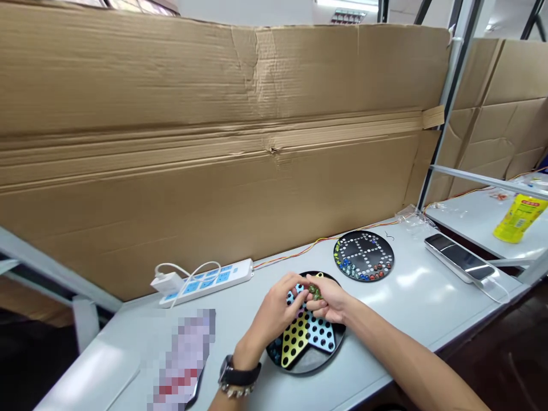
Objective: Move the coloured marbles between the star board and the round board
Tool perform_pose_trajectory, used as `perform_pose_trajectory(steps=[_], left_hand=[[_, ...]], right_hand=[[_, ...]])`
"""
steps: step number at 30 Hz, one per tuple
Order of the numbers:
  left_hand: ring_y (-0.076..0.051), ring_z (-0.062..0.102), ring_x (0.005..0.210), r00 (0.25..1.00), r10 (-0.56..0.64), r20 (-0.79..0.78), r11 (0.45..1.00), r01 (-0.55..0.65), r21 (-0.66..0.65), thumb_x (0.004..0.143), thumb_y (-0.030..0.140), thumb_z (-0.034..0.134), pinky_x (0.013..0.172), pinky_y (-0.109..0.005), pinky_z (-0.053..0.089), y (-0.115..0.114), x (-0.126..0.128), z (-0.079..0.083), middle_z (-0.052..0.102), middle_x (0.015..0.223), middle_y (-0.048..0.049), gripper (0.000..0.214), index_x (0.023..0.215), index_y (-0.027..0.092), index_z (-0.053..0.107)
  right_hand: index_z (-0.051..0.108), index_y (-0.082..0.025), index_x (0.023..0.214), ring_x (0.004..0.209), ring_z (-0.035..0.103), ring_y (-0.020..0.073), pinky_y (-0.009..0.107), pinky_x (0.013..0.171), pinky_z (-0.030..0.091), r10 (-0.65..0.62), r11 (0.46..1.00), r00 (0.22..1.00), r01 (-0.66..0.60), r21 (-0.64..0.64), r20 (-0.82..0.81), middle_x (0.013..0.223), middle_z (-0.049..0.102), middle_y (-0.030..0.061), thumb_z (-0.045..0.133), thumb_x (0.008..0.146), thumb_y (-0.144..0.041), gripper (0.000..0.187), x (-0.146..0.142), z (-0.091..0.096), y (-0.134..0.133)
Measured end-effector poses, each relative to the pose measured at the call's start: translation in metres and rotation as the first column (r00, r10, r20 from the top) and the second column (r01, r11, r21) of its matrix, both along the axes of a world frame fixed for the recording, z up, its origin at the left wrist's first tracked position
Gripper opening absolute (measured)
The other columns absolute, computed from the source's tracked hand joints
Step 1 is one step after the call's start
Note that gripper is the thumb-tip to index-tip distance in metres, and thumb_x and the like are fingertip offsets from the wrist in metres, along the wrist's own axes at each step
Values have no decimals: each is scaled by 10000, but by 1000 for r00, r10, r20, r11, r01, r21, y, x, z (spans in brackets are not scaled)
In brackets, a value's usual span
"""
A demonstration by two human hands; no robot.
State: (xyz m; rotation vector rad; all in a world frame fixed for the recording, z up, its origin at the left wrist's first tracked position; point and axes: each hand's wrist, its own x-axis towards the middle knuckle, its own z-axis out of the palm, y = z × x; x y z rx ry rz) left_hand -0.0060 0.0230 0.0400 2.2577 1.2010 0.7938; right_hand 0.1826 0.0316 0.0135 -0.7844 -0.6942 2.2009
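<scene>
The right hand (331,302) is clenched on a small bunch of green marbles (315,292), with the left hand (274,314) touching them, held carefully low over the round board (299,370) at lower centre of the frame.

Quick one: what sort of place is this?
Probably an improvised indoor workstation, maybe a lab or workshop bay, though that's a judgement. The signs: a long white table, a cardboard partition fixed beside a metal frame, and a power strip with a charger plugged in.
</scene>
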Motion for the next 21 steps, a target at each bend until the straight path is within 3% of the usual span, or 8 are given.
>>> perform_pose_trajectory(steps=[3,5,7,9,10,13,17,21], left_hand=[[-237,743,910,999,42,28,999,-42,22,1070,445,633,933,-411,652,1,-5,-4,832,1156,-75,266,1145,285,832],[-236,737,889,997,77,32,997,-78,29,1061,461,645,935,-421,659,2,-9,-5,823,1162,-73,284,1182,283,829],[-233,733,863,995,97,23,995,-98,27,1058,468,636,928,-427,666,3,-12,-5,818,1154,-74,290,1166,276,824],[-234,733,852,995,101,7,995,-101,23,1059,477,625,920,-428,669,3,-13,-5,818,1157,-78,290,1130,274,820],[-236,734,849,995,100,-1,995,-100,23,1060,480,621,913,-427,669,3,-12,-4,820,1158,-78,291,1121,276,819],[-239,735,838,995,98,-23,995,-97,23,1068,488,605,889,-423,664,2,-10,-4,827,1161,-76,302,1130,288,823],[-245,732,840,995,102,-22,994,-101,27,1070,492,586,883,-428,662,1,-7,-5,836,1169,-73,313,1123,298,827],[-242,729,821,993,119,-20,993,-119,22,1054,502,590,894,-436,673,1,-7,-3,839,1143,-71,325,1108,296,835]], right_hand=[[577,-226,885,505,153,64,188,477,147,-57,994,990,45,99,125,689,433,-105,658,1133,-462,352,7,1,4],[549,-248,843,533,208,92,221,507,198,-194,957,934,112,268,301,683,426,-94,683,1101,-486,375,22,4,9],[560,-250,779,588,330,133,262,571,289,-399,849,760,95,520,512,671,453,-62,677,1079,-456,382,50,8,16],[613,-232,739,712,492,180,300,699,388,-549,719,533,-91,689,644,702,563,-10,663,1054,-372,349,87,11,24],[623,-230,733,755,540,197,314,747,409,-575,693,434,-191,695,693,723,614,10,638,1051,-343,338,107,12,27],[602,-235,707,807,614,222,325,790,422,-534,711,200,-421,564,822,768,701,52,589,1052,-312,353,164,12,33],[566,-240,696,788,628,221,323,773,431,-410,742,102,-542,396,907,777,729,65,553,1080,-323,393,207,10,30],[532,-244,701,772,583,215,322,764,426,-420,731,92,-555,397,903,778,701,53,568,1090,-392,418,217,7,27]])
